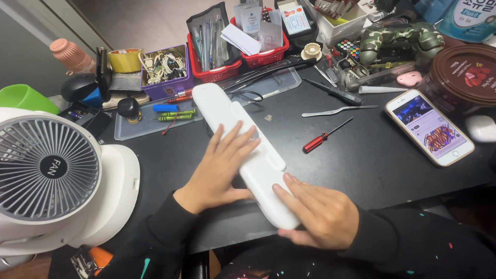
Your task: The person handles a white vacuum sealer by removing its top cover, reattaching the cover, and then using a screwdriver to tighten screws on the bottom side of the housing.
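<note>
White oblong device [243, 139] under 2 flat hands, left hand [219, 168] and right hand [315, 212] (fingers spread, pressing).

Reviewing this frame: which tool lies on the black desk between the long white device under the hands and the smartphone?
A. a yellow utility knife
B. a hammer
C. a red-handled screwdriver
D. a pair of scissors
C: a red-handled screwdriver lies on the black desk, to the right of the long white device that the left hand and right hand rest on, and left of the smartphone.
</note>
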